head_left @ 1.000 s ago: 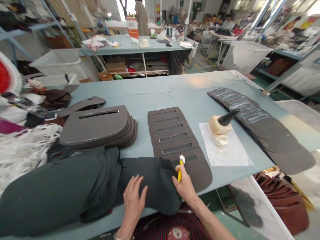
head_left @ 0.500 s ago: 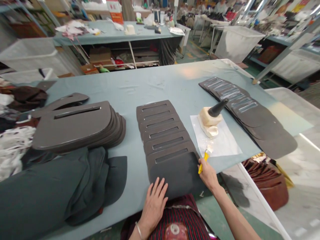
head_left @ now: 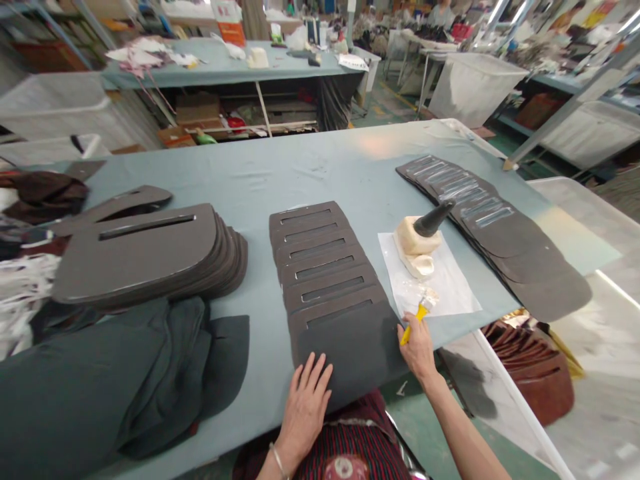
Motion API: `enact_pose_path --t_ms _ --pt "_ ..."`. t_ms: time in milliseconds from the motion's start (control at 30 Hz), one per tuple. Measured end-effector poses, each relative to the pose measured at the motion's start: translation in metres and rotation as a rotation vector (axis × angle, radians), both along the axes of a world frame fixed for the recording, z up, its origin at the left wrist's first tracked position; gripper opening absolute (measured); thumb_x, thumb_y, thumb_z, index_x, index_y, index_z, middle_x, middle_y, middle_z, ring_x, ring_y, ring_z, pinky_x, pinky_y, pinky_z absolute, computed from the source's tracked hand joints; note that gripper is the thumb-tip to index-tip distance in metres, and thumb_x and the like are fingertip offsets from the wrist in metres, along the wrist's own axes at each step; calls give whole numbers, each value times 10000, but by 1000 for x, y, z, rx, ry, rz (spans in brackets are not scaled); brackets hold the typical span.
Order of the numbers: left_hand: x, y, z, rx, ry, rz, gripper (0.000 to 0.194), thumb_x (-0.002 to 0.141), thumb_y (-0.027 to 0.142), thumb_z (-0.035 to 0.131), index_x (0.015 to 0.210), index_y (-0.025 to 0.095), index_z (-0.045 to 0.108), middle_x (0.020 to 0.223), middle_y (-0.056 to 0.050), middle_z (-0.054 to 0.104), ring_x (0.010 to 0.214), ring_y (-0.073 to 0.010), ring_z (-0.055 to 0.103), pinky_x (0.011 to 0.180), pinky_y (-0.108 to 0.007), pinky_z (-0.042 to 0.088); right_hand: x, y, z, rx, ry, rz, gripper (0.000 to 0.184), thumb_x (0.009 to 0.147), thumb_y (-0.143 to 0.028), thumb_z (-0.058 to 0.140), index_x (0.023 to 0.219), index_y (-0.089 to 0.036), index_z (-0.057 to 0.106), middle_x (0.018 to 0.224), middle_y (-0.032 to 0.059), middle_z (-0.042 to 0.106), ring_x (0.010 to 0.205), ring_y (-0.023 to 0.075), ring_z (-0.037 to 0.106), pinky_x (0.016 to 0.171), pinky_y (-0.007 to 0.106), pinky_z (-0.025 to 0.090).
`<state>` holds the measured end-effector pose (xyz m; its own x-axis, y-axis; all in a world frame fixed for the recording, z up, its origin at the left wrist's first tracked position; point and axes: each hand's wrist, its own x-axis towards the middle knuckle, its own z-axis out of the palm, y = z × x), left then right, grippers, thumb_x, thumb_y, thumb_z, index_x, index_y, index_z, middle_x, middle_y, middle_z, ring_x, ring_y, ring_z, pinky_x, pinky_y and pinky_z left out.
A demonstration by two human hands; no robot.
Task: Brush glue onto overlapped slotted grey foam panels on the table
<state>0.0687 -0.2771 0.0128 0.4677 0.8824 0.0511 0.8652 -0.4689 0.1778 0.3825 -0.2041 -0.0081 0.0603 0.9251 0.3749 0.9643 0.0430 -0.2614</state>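
Dark panel (head_left: pixel 345 353) x1 under L hand (head_left: pixel 305 413), brush (head_left: pixel 413 325) x1 in R hand (head_left: pixel 417 351).

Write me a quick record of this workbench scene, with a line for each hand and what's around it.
Left hand: lying open on a dark slotted panel
Right hand: holding a yellow-handled brush with white paste on its tip
Nearby: a fanned row of slotted panels; a white sheet under a cream lump
Rest: a stack of panels; a heap of dark cloth; a grey-blue table

Yellow brush handle (head_left: pixel 412 324), charcoal panels (head_left: pixel 345 350), pale blue-grey table cover (head_left: pixel 320 150), probably red-and-black striped cloth (head_left: pixel 320 453)
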Motion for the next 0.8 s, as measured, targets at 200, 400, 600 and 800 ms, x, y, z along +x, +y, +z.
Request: enact_pose_path --t_ms 200,400,600,800 --pt "-22 1 6 -33 -81 28 526 870 204 464 1382 288 377 1487 -26 353 1377 -246 299 1028 -452 419 -18 6 26 31 -63 27 323 953 -399 346 1002 -155 552 860 120 631 768 233 566 728 354 449" --pt "-75 47 46 74 -308 174 458 858 337 513 1305 252 465 1385 -64 489 1335 -230 374 1011 -430 442 -105 57 80 146 82 26 510 909 -557 355 1158 -171 579 930 123 638 798 255 601 744 376 464" --pt "-221 141 128 236 -305 486 350 910 251 404 1246 225 496 1366 -83 477 1355 -224 320 1068 -471 354 -299 142 168 67 649 84 408 811 -537 546 991 -184 644 833 65 661 660 182 609 602 284 471" --pt "-342 194 130 351 -154 719 427 876 324 483 1289 215 475 1317 -115 492 1249 -268 421 1013 -483 384 -542 204 213 -337 1122 609 246 795 -399 573 897 -178 612 585 -28 569 481 108 520 454 204 399"
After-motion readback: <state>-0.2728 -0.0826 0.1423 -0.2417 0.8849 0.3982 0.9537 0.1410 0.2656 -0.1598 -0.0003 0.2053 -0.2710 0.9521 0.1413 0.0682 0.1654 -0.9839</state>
